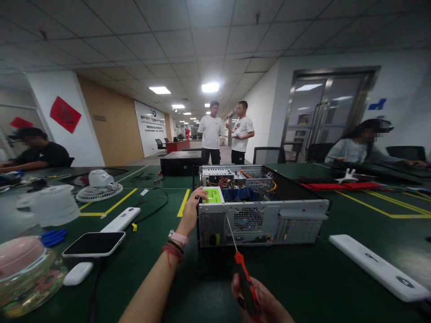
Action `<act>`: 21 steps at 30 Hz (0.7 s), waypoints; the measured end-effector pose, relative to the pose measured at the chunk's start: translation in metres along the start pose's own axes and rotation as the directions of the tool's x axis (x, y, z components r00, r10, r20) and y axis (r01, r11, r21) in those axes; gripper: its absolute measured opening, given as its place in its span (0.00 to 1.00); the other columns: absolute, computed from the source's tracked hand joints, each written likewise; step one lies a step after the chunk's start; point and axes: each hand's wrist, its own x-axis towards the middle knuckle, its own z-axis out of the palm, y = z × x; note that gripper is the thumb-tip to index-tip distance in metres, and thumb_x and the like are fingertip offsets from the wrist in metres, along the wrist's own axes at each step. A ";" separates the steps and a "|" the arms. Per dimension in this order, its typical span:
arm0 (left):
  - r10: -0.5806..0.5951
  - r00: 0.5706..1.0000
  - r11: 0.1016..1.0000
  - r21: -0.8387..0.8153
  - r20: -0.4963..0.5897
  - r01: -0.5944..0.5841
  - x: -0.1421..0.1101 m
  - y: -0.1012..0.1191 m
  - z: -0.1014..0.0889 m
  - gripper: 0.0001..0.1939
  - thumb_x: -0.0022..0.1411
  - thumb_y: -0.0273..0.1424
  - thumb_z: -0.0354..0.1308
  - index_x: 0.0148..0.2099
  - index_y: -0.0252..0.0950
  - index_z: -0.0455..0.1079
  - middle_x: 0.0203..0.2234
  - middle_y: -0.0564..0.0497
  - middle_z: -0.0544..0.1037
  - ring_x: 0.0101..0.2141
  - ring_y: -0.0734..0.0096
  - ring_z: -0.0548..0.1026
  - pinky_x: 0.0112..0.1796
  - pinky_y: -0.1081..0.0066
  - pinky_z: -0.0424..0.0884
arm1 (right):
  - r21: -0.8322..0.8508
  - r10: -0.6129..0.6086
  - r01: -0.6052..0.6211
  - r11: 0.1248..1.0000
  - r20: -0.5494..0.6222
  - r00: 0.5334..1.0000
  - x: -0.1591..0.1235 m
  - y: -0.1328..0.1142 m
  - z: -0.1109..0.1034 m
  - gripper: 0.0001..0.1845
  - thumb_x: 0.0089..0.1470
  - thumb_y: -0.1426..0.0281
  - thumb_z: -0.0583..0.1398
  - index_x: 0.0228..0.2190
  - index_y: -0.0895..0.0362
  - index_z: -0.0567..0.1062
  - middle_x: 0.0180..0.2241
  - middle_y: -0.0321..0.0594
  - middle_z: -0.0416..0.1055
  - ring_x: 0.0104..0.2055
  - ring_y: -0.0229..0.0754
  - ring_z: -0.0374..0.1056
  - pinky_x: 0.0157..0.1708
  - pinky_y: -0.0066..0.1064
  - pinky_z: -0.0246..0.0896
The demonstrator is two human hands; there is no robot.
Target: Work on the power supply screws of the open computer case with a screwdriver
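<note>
An opened desktop computer case [266, 224] lies on its side, its rear panel facing me. Inside it I see cables, a drive cage and, at the left rear corner, a power supply [213, 196] with a bright green label. My left hand [191, 208] rests on that corner, fingers bent over the top edge at the power supply. My right hand [257, 298] is closed around the red and black handle of a screwdriver [243, 269]. Its shaft points up and away, the tip at the rear panel near the power supply's edge; whether it sits in a screw I cannot tell.
Left of the case are a phone [96, 244], white power strip [121, 220], earbud case [78, 273], pink-lidded jar [30, 278] and fan parts [101, 186]. Another white power strip [377, 267] lies right. Co-workers sit on both sides; two people stand beyond the table.
</note>
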 end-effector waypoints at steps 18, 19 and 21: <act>0.003 1.000 1.000 -0.018 0.002 -0.003 0.000 -0.001 0.000 0.21 0.66 0.34 0.37 0.33 0.36 0.69 0.44 0.45 0.75 0.58 0.62 0.64 0.59 0.60 0.58 | 0.046 0.055 -0.054 0.997 -0.020 0.998 -0.003 -0.001 0.002 0.16 0.52 0.68 0.63 0.43 0.61 0.76 0.32 0.46 0.79 0.19 0.28 0.69 0.16 0.14 0.55; 0.003 1.000 1.000 -0.015 0.003 -0.003 0.000 -0.001 0.000 0.21 0.67 0.34 0.36 0.33 0.36 0.69 0.44 0.44 0.75 0.58 0.62 0.65 0.59 0.60 0.58 | 0.042 0.055 -0.054 0.998 -0.021 0.998 -0.003 -0.002 0.003 0.15 0.53 0.69 0.63 0.43 0.60 0.76 0.33 0.47 0.79 0.20 0.28 0.70 0.16 0.14 0.56; 0.006 1.000 1.000 -0.008 0.005 -0.006 0.000 -0.001 0.000 0.21 0.67 0.35 0.36 0.33 0.36 0.69 0.44 0.44 0.75 0.57 0.62 0.65 0.59 0.60 0.58 | 0.034 0.044 -0.043 0.999 -0.019 0.999 -0.003 -0.002 0.004 0.14 0.53 0.69 0.63 0.43 0.59 0.76 0.34 0.46 0.80 0.20 0.28 0.70 0.17 0.14 0.56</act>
